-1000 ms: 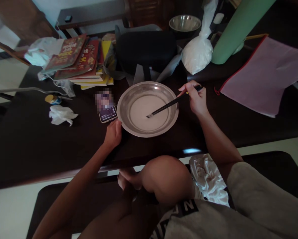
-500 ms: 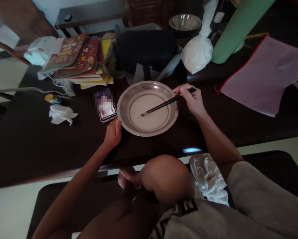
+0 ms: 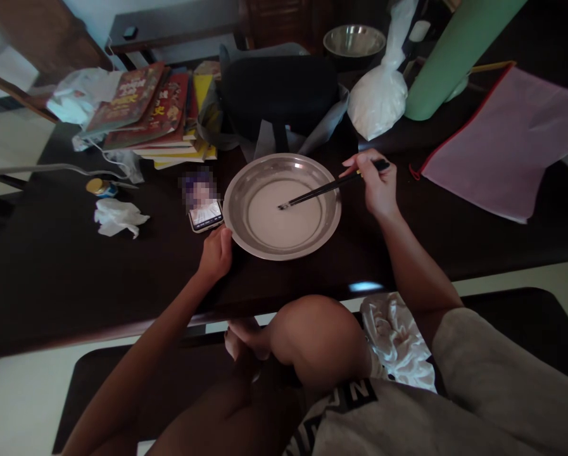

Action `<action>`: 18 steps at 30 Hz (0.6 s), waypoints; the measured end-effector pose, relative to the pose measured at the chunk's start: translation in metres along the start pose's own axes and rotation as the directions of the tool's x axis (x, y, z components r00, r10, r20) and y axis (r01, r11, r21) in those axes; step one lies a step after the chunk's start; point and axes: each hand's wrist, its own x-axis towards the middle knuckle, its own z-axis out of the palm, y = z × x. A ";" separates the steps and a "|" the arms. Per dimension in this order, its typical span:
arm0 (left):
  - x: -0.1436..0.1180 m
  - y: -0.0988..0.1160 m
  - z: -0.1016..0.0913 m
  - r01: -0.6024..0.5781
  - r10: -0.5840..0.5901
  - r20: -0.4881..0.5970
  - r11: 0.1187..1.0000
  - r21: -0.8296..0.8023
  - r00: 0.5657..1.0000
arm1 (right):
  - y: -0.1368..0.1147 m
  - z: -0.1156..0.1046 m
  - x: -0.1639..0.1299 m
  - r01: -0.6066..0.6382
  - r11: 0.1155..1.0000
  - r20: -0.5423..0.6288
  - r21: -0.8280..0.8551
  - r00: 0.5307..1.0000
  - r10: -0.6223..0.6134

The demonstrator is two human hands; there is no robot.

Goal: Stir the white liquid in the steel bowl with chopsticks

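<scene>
A wide metal basin [image 3: 239, 237] rests on the dark table and holds a cloudy whitish liquid [image 3: 278, 228]. My left hand [image 3: 216, 253] grips its rim at the near left, thumb on the edge and the other fingers partly hidden beneath. In my right hand [image 3: 379, 183], beyond the basin's right rim, is a pair of black chopsticks [image 3: 328, 186], slanting down to the left. Their silvery tips are over the middle of the basin, at or in the liquid. Beside the basin on the left lies a lit phone [image 3: 206, 215].
Left on the table are a crumpled tissue [image 3: 119, 217], a small gold-lidded jar [image 3: 100, 187] and stacked books [image 3: 155, 114]. Behind the basin sits a black case [image 3: 278, 92]. A tied bag of white powder [image 3: 377, 104], a green cylinder [image 3: 448, 69] and a pinkish zip pouch [image 3: 506, 145] stand right.
My right hand has moved to the right and slightly up, drawing the chopsticks' tips rightward and a little higher in the basin. My left hand keeps its place on the rim.
</scene>
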 end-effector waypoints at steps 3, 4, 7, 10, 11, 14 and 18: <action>0.000 0.000 0.000 -0.005 0.005 0.001 1.000 0.003 1.000 | 0.002 0.000 -0.001 -0.007 1.000 0.017 0.019 1.000 0.007; 0.000 0.000 0.000 -0.006 0.006 0.003 1.000 0.010 1.000 | 0.002 0.001 -0.002 -0.006 1.000 0.055 0.019 0.998 0.005; 0.000 0.000 0.000 -0.005 0.004 0.011 0.999 0.035 1.000 | 0.001 0.003 -0.003 0.022 1.000 0.133 0.011 0.991 -0.024; 0.000 0.000 -0.001 -0.001 0.000 0.019 0.999 0.047 1.000 | 0.002 0.002 -0.001 0.057 0.998 0.045 0.017 0.997 -0.058; 0.000 0.000 -0.001 -0.001 0.000 0.019 0.999 0.048 1.000 | 0.003 0.001 0.000 0.061 0.998 0.002 0.021 0.998 -0.061; 0.000 0.000 -0.001 -0.006 0.005 0.024 0.999 0.047 1.000 | 0.003 0.001 0.000 0.053 0.998 -0.019 0.027 0.998 -0.053; 0.000 0.000 0.000 -0.014 0.014 0.015 0.999 0.036 1.000 | -0.002 0.003 -0.002 0.058 0.998 0.116 -0.015 0.992 -0.056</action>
